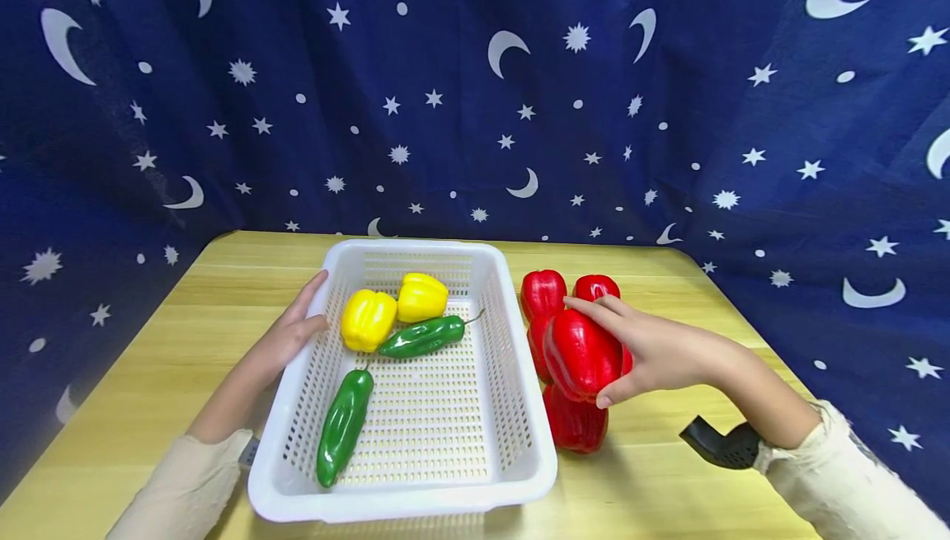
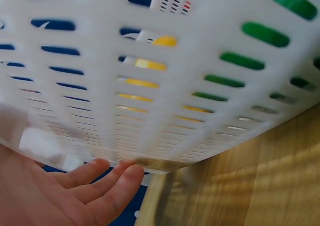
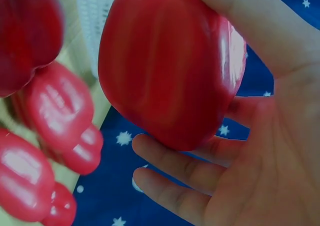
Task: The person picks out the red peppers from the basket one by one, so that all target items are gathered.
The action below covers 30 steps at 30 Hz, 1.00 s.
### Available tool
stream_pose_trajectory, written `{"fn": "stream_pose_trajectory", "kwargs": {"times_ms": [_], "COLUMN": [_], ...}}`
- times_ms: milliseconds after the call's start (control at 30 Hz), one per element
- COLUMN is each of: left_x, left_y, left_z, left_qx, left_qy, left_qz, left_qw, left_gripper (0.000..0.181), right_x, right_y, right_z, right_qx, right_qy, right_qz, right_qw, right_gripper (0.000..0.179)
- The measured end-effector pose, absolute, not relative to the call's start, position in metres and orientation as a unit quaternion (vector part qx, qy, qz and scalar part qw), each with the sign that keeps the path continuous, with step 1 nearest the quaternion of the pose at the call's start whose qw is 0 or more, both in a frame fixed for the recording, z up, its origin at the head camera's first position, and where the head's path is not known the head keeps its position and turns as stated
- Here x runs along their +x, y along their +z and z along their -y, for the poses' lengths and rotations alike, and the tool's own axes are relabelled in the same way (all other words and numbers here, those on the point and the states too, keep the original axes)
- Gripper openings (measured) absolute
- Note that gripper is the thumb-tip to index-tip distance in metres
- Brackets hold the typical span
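In the head view, my right hand holds a red bell pepper between thumb and fingers. In the right wrist view this pepper sits between the thumb above and the fingers below. Several more red bell peppers lie under and behind it on the table. My left hand grips the left rim of a white perforated plastic basket, thumb over the rim, other fingers against its outside. Inside are two yellow bell peppers and two long green peppers.
The wooden table carries everything. Behind it hangs a dark blue curtain with white moons and stars. The basket's right wall stands close beside the red peppers. A black strap-like piece juts from the right wrist.
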State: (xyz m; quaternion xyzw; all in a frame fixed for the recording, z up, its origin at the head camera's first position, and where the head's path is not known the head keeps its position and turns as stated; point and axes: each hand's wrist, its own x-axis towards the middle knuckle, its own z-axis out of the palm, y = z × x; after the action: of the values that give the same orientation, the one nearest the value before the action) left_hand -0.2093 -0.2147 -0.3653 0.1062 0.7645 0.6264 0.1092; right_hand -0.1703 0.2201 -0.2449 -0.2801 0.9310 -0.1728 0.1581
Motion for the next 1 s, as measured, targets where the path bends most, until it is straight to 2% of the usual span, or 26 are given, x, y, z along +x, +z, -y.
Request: {"fn": "stream_pose_trajectory", "kwargs": {"times_ms": [433,1000], "left_x": [-0.208,-0.209], "left_y": [-0.365,-0.366], "left_z": [0.214,0.215], "left_qx": [0.109,0.11], "left_qy": [0.628,0.636], "left_qz": [-0.763,-0.756], "left_qw": [0.105,0.108], "left_gripper": [0.076,0.077], "right_x": [-0.16,-0.155], "right_y": [-0.258,-0.285], "right_z": [-0.262,-0.29], "right_qx": [-0.284,-0.264], "right_qy": [-0.145,-0.16], "right_qz": [-0.942,-0.944], "right_qw": [0.107,0.115], "right_gripper": [0.1,0.101]}}
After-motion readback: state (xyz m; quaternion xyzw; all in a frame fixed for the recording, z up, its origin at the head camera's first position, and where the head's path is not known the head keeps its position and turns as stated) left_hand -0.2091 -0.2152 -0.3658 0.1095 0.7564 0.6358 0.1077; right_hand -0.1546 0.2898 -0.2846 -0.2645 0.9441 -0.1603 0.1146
